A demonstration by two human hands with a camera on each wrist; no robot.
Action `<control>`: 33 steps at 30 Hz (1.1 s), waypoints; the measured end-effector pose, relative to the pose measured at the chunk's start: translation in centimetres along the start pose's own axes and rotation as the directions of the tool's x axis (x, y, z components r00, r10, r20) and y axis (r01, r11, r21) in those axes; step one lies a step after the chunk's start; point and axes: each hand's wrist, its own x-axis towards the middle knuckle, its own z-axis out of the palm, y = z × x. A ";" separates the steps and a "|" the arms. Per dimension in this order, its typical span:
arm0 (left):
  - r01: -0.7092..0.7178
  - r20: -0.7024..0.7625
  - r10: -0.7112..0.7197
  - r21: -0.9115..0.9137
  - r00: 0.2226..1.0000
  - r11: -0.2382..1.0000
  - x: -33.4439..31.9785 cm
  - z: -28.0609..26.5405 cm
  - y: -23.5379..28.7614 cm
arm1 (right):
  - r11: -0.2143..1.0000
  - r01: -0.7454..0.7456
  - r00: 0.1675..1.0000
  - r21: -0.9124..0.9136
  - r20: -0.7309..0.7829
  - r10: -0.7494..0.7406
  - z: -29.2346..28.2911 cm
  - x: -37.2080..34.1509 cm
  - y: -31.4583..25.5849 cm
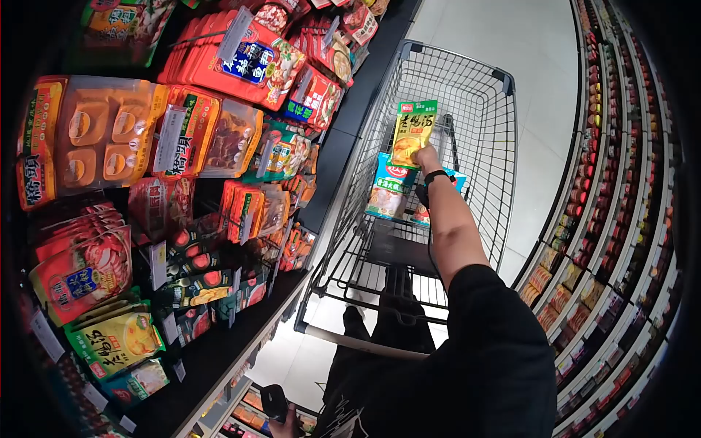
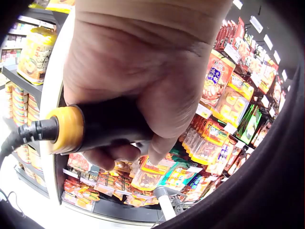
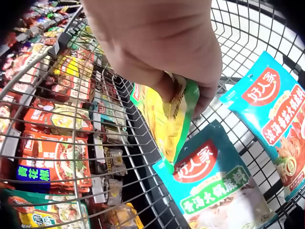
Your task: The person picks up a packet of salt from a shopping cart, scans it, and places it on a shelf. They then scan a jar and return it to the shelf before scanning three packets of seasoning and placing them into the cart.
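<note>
My right hand is inside the shopping cart, gripping a yellow and green soup seasoning packet by its edge. In the right wrist view the packet is tilted and bent under my fingers. Below it lies a teal and white hot pot seasoning packet, and a blue one with red labels lies beside that. Low in the head view, my left hand holds a black cylindrical handle. The left wrist view shows the handle with a yellow ring and a cable at one end.
Shelves of hanging seasoning packets with price tags rise on the left. Matching yellow and green packets hang low there. A long curved shelf of jars and packs runs along the right, across a pale tiled floor.
</note>
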 end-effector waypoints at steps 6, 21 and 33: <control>-0.050 0.002 0.050 0.021 0.999 0.999 2.4 -1.0 -5.2 | 0.958 -0.115 0.965 -0.265 -0.257 0.045 -0.4 5.4 5.1; 0.031 0.108 -0.027 -0.041 0.994 0.999 0.6 -0.6 1.4 | 0.755 0.407 0.912 -0.515 0.186 -0.365 -0.1 -22.5 -1.0; -0.282 0.133 0.310 -0.195 0.941 0.939 5.9 -1.7 -3.4 | 0.443 0.827 0.516 -0.347 0.782 -0.350 0.2 -45.3 -13.5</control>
